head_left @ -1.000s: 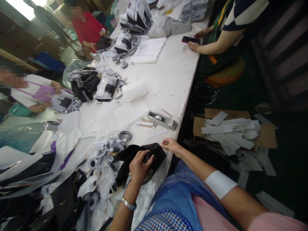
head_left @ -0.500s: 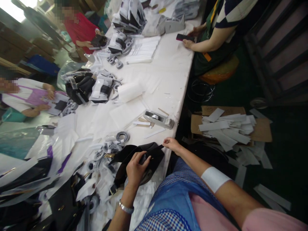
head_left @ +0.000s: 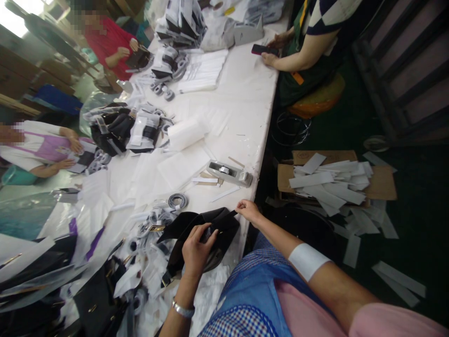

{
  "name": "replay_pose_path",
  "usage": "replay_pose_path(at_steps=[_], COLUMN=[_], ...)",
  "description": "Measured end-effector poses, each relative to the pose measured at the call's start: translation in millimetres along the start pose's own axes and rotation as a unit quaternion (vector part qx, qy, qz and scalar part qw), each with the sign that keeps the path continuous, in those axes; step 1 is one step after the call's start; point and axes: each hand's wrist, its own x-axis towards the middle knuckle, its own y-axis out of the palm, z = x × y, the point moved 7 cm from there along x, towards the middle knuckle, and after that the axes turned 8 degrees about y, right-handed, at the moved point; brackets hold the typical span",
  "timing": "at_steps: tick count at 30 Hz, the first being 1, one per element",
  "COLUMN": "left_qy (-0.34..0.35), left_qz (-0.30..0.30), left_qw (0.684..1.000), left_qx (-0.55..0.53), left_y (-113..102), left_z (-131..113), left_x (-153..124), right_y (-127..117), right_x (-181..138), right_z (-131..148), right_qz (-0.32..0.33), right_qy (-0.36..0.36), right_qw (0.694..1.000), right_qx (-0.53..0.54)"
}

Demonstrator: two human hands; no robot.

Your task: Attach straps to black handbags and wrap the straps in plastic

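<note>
A black handbag point(head_left: 224, 234) lies open at the near edge of the white table, its flap turned toward the left. My left hand point(head_left: 198, 241) is closed on the bag near its opening, thumb and fingers gripping the edge. With a pinch, my right hand point(head_left: 248, 210) holds the end of a dark strap point(head_left: 228, 216) that runs out from the bag. A rolled grey strap point(head_left: 177, 201) rests just beyond the bag. A grey tape dispenser point(head_left: 229, 173) stands further up the table, beside thin strips of card.
More black bags point(head_left: 98, 295) and wrapped rolls crowd the left. On the floor at right, a cardboard box point(head_left: 286, 181) overflows with white strips. Across the white table point(head_left: 249, 107), two people handle bags; another at the far right holds a phone point(head_left: 264, 49).
Both hands keep their grip on the bag and strap, almost unmoved. The view has shifted slightly. Across the table, the person in red has raised a hand above the bag there.
</note>
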Motion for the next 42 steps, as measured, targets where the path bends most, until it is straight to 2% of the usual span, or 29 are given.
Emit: replay_pose_path(at_steps=[4, 8, 12, 15, 19, 32, 42], left_qy=[-0.007, -0.005, 0.0, 0.003, 0.004, -0.007, -0.021], left_qz=[-0.008, -0.001, 0.004, 0.011, 0.016, 0.005, 0.001], left_qw=[1.0, 1.0, 1.0, 0.999, 0.999, 1.0, 0.998], left_qx=[-0.006, -0.019, -0.028, -0.031, -0.032, -0.027, -0.051], left_y=[-5, -3, 0, 0, 0, 0, 1], left_z=[5, 9, 9, 7, 3, 4, 9], left_x=[-1, -1, 1, 0, -1, -1, -5], right_y=[-16, -22, -1, 17, 24, 22, 24], right_x=[-3, -31, -75, -92, -88, -74, -70], right_z=[6, 38, 80, 94, 93, 79, 74], right_qz=[-0.025, -0.031, 0.024, 0.077, 0.09, 0.055, 0.056], right_qy=[-0.031, -0.128, -0.268, -0.316, -0.311, -0.256, -0.252], right_qw=[0.999, 0.989, 0.959, 0.938, 0.935, 0.948, 0.947], right_qx=[-0.031, -0.061, -0.093, -0.123, -0.146, -0.183, -0.192])
